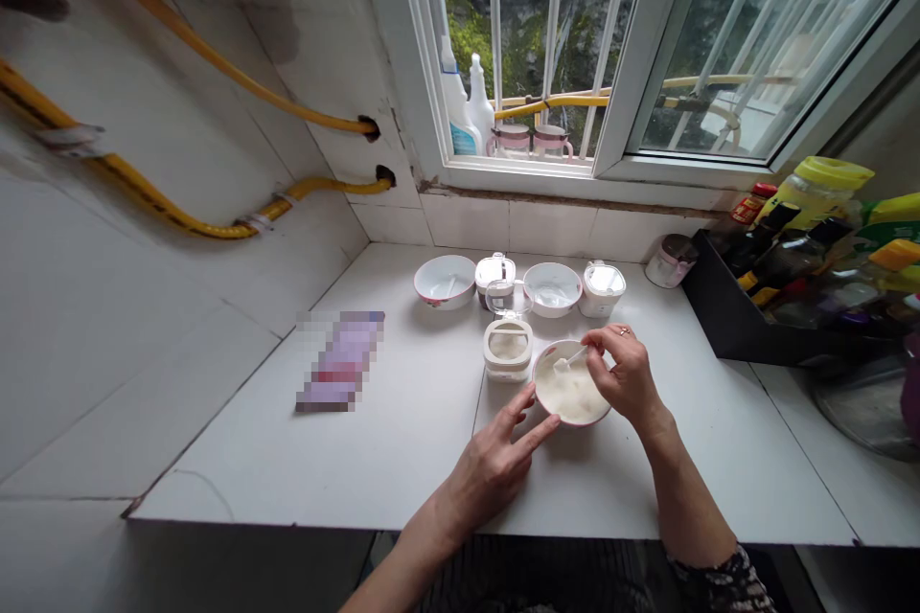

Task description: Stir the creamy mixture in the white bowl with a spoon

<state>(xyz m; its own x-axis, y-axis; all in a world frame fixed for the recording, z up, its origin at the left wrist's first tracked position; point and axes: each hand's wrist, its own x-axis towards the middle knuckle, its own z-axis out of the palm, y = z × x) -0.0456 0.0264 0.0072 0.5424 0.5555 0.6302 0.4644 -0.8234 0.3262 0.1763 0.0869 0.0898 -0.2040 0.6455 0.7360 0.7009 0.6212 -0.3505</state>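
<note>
In front of me stands a white bowl with a pinkish rim, holding a pale, cream-coloured content whose kind I cannot make out. My right hand pinches the handle of a small white spoon, its head at the surface of that content. Against the bowl's left side rest the spread fingertips of my left hand. Just behind them is a small seasoning jar with its clear lid raised. Further back, a lidded seasoning jar stands between two white bowls, the left bowl and the right bowl.
Another lidded jar ends the back row. A black box of bottles and a glass jar stand at the right. A blurred purple packet lies on the white countertop. Yellow hoses run along the left wall.
</note>
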